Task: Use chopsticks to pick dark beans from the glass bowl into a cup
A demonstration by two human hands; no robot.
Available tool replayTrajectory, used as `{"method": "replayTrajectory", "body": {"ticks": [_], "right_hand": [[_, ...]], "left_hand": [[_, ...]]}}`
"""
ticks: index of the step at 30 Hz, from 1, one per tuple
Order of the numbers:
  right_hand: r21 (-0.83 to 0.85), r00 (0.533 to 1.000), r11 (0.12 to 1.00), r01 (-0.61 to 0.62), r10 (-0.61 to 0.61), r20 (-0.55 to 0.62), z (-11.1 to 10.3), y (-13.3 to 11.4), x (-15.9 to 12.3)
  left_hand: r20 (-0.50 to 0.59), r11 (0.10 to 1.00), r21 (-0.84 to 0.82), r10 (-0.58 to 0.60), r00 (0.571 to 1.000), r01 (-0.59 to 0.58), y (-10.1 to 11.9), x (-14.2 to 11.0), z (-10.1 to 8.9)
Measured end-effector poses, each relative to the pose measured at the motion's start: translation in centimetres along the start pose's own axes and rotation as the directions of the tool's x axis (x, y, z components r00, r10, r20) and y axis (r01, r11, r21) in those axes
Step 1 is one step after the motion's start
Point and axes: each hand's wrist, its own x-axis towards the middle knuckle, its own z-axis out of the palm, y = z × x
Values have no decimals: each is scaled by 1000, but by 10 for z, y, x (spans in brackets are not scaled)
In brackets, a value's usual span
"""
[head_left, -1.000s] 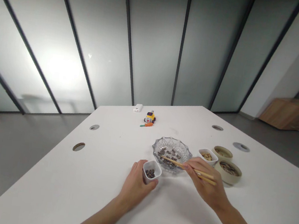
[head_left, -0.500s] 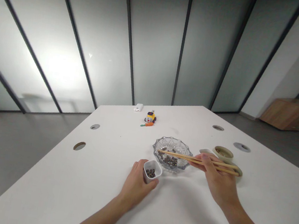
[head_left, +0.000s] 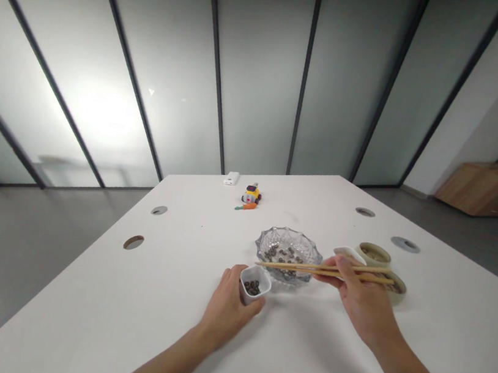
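Note:
My left hand is wrapped round a small white square cup with several dark beads inside. It sits just in front of a scalloped clear glass bowl, where more of the same dark beads lie. A pair of wooden chopsticks is gripped in my right hand. They reach leftward across the bowl's near side, and their tips are by the cup's far rim. Whether a bead is pinched between the tips is too small to tell.
Right of the bowl, partly behind my right hand, are two greenish round bowls and a white dish. Farther back lie a yellow toy vehicle, an orange carrot-shaped object and a white device. The white table has several round holes.
The chopstick tips have dropped from over the bowl's left inside toward the cup's far rim. My left hand and the cup stay in place.

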Motion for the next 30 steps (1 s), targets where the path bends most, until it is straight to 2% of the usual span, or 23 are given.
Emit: {"method": "replayTrajectory", "body": {"ticks": [2,4,6,9,12,16,23,30], "right_hand": [[-109,997,992,69,-73,-36,-3,1,0],[-287,977,939,189,-210,-44,-5,2,0],[-431,937,840,329,-348,36,-5,4,-2],[-450,886,764,462,-415,206,0,7,-8],[-403,865,767,500,-415,283,8,8,-14],[-384,852,764,518,-420,314,14,7,-19],[-385,835,743,547,-454,310,15,7,-20],[-410,839,732,544,-468,278,13,8,-19]], "left_hand": [[-2,1000,7,-5,1000,5,-1,0,1],[-2,1000,14,-8,1000,8,-1,0,1],[0,1000,16,-8,1000,8,0,-1,0],[-1,1000,14,-1,1000,1,1,-1,0],[2,1000,19,5,1000,-5,3,-1,0],[5,1000,27,12,1000,-12,4,-1,-1],[13,1000,15,8,1000,-8,5,-1,-2],[7,1000,22,9,1000,-9,2,-1,-1]]}}
